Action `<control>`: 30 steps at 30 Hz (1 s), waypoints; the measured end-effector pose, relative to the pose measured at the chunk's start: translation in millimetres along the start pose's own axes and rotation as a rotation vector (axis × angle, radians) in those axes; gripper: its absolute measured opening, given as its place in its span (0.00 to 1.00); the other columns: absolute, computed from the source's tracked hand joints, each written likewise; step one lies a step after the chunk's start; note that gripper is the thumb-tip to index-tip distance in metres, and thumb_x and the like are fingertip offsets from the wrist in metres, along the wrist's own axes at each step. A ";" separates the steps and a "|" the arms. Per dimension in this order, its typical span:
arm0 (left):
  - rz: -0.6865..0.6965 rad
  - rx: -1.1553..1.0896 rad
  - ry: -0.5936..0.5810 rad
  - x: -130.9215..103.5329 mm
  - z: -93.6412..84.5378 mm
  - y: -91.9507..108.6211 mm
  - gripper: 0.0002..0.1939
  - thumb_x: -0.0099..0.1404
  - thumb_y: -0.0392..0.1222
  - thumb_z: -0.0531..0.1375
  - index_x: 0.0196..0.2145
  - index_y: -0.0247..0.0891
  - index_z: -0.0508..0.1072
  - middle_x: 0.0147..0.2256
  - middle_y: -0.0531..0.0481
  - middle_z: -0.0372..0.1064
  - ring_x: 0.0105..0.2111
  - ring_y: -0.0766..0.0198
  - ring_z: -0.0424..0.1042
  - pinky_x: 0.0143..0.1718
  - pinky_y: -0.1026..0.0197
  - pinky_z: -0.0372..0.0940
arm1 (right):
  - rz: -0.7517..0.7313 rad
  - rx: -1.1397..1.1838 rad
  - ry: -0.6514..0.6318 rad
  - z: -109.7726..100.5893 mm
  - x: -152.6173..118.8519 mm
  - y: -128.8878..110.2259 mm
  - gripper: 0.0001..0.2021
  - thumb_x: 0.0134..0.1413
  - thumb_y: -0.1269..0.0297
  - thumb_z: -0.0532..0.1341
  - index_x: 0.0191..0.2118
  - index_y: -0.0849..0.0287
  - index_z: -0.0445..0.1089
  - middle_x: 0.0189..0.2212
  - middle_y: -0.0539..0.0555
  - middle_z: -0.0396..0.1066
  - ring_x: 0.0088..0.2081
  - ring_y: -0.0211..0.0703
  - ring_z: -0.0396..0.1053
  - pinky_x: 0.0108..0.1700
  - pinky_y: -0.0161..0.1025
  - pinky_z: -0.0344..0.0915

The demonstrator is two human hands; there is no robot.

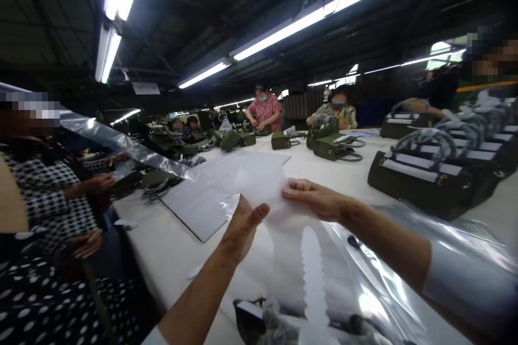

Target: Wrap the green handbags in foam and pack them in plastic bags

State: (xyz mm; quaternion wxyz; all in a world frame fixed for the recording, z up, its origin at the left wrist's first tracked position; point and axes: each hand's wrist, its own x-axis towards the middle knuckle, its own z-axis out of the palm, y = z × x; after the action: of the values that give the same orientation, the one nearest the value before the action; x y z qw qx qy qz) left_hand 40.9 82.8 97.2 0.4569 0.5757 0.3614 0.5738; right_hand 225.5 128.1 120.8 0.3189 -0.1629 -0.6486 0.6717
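A white sheet is raised over the table between my two hands. My right hand pinches its right edge between thumb and fingers. Thumb raised, my left hand is at the sheet's lower left, beside a crinkled bit of clear plastic; its fingers are mostly hidden. Behind lies a stack of white sheets on the table. Nearest me, a dark bag with wrapped handles sits under a white serrated strip. Clear plastic spreads below my right forearm.
Rows of dark green handbags stand at the right on the white table. More bags lie farther back. People work at the far side and at the left, where a hand shows. A clear plastic strip crosses the upper left.
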 end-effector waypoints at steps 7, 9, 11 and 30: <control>0.065 -0.051 0.095 -4.5 24.8 7.5 0.25 0.52 0.46 0.63 0.45 0.33 0.66 0.38 0.45 0.71 0.37 0.57 0.71 0.42 0.54 0.65 | -0.138 -0.281 0.185 8.2 2.5 -4.3 0.12 0.40 0.65 0.66 0.32 0.62 0.65 0.33 0.51 0.66 0.30 0.32 0.64 0.28 0.26 0.61; 0.087 0.013 0.136 -6.5 26.5 14.8 0.25 0.51 0.46 0.64 0.45 0.33 0.66 0.38 0.45 0.71 0.36 0.58 0.71 0.41 0.53 0.65 | -0.137 -0.280 0.210 11.8 -1.1 -6.4 0.13 0.41 0.67 0.64 0.35 0.61 0.63 0.29 0.48 0.65 0.24 0.29 0.61 0.20 0.24 0.54; 0.117 0.081 0.183 -18.5 28.0 30.0 0.26 0.51 0.45 0.65 0.46 0.36 0.64 0.41 0.45 0.69 0.40 0.57 0.70 0.44 0.53 0.64 | -0.132 -0.261 0.202 16.4 -10.2 -9.9 0.15 0.43 0.68 0.62 0.39 0.59 0.60 0.26 0.46 0.63 0.21 0.29 0.59 0.18 0.24 0.52; 0.632 1.336 0.424 -158.0 79.1 13.7 0.08 0.60 0.38 0.56 0.37 0.33 0.69 0.62 0.36 0.37 0.60 0.40 0.42 0.54 0.37 0.51 | -0.322 -1.277 -0.070 69.1 -108.0 -26.1 0.19 0.46 0.83 0.50 0.42 0.61 0.68 0.39 0.56 0.70 0.43 0.39 0.67 0.47 0.37 0.63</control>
State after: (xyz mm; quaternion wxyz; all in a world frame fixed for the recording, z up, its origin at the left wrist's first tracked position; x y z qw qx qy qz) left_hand 105.1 -79.0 63.9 -0.2526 0.6831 0.5296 0.4349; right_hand 267.8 4.8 132.6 0.2350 -0.1991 -0.9457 0.1038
